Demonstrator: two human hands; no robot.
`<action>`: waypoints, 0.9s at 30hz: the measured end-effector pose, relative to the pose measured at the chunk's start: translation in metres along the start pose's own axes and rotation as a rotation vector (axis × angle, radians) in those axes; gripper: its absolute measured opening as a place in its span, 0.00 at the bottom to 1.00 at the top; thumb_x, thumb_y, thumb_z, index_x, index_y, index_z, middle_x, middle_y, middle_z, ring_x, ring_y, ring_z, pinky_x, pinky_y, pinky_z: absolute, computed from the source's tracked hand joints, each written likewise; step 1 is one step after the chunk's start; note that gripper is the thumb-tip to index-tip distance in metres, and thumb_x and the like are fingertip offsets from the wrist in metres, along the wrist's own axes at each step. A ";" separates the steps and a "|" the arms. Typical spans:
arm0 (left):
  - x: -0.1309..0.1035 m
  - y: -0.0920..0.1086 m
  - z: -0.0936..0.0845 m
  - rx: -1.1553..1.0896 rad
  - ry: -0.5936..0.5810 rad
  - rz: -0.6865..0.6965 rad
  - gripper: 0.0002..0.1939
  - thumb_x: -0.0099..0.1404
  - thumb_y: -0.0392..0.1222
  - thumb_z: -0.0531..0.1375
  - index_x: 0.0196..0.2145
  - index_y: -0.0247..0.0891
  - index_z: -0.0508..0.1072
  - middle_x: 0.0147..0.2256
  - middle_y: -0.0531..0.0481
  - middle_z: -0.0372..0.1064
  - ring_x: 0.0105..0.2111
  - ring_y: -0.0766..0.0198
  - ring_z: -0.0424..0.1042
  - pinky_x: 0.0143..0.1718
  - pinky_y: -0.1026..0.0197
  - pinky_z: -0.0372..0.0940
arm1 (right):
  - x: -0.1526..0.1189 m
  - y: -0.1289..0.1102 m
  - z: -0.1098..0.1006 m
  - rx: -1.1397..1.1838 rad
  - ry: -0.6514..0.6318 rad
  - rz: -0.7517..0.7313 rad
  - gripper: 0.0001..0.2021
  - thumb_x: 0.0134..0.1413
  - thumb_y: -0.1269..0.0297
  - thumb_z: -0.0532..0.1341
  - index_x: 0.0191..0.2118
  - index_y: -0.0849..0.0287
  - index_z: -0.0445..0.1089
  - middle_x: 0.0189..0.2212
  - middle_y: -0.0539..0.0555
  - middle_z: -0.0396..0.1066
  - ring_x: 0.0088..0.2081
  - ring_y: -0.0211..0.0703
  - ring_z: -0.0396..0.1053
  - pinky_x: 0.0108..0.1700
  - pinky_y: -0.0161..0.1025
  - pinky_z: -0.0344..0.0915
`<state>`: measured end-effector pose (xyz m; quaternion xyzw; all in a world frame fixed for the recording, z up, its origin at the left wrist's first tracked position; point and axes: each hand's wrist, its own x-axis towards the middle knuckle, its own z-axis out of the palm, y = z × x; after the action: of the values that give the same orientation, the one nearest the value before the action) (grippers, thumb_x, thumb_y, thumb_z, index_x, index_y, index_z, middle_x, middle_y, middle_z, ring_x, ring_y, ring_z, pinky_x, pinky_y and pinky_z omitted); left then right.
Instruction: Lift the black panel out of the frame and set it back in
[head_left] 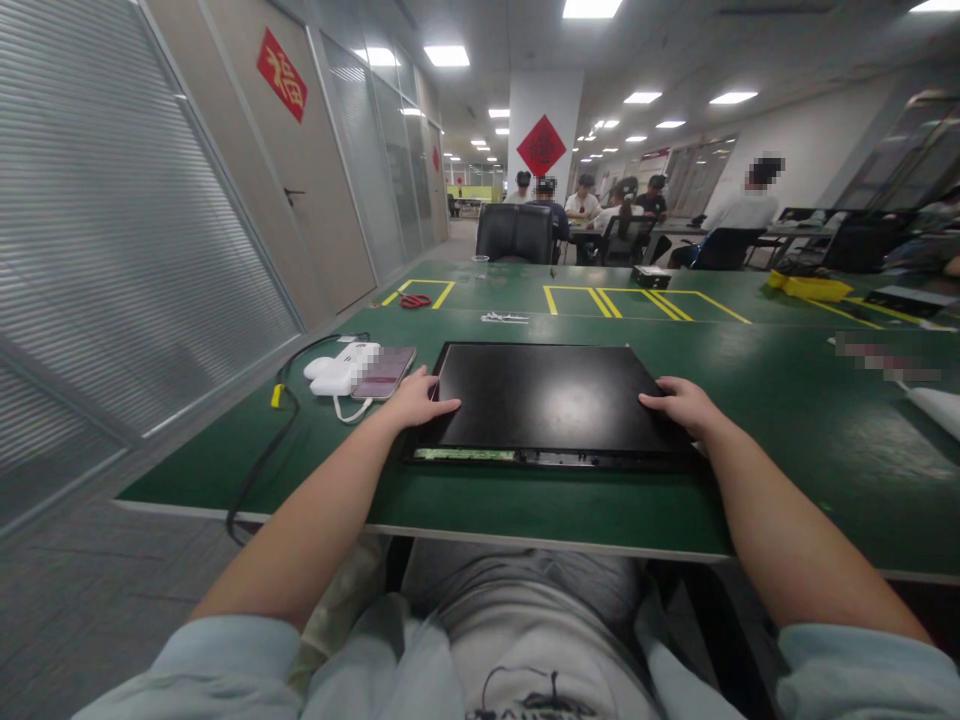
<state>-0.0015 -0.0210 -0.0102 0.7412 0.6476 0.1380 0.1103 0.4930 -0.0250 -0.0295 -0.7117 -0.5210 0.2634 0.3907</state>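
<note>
1. The screen panel (547,395) lies face up at the centre of the worktop (795,400), over a black frame (622,462).
2. Along its 6 o'clock edge, a green circuit strip (465,455) is bare. The work looks partway: panel and frame are together, but this edge remains uncovered. Whether the panel is fastened cannot be told.
3. At 9 o'clock, the left hand (414,400) grips the panel's side, thumb on its face; at 3 o'clock, the right hand (686,405) grips likewise. Fingers beneath are hidden.
4. Outward: a white device (337,370) towards 10 o'clock, scissors (415,301) at 11, a yellow bag (814,288) at 2.
</note>
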 end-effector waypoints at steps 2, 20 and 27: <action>-0.001 0.001 -0.001 0.003 -0.002 0.003 0.44 0.59 0.66 0.63 0.62 0.30 0.72 0.71 0.29 0.55 0.71 0.41 0.54 0.70 0.50 0.52 | 0.000 -0.001 0.000 0.002 0.008 0.016 0.18 0.37 0.58 0.76 0.37 0.56 0.76 0.38 0.58 0.79 0.41 0.54 0.76 0.47 0.48 0.72; 0.002 -0.003 0.002 -0.024 0.036 0.039 0.41 0.56 0.67 0.64 0.58 0.33 0.75 0.66 0.31 0.64 0.69 0.38 0.59 0.69 0.47 0.55 | -0.007 -0.010 0.002 0.051 0.105 0.019 0.13 0.38 0.67 0.75 0.33 0.56 0.76 0.52 0.61 0.77 0.59 0.61 0.71 0.59 0.51 0.67; 0.003 -0.003 0.003 0.005 0.016 0.044 0.45 0.57 0.68 0.61 0.60 0.30 0.73 0.67 0.30 0.62 0.69 0.41 0.58 0.70 0.49 0.53 | -0.005 -0.008 0.002 0.014 0.089 0.040 0.14 0.37 0.66 0.75 0.35 0.56 0.76 0.47 0.61 0.78 0.57 0.60 0.72 0.59 0.52 0.66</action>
<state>-0.0024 -0.0175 -0.0140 0.7544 0.6324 0.1445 0.1004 0.4852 -0.0279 -0.0242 -0.7301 -0.4869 0.2428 0.4134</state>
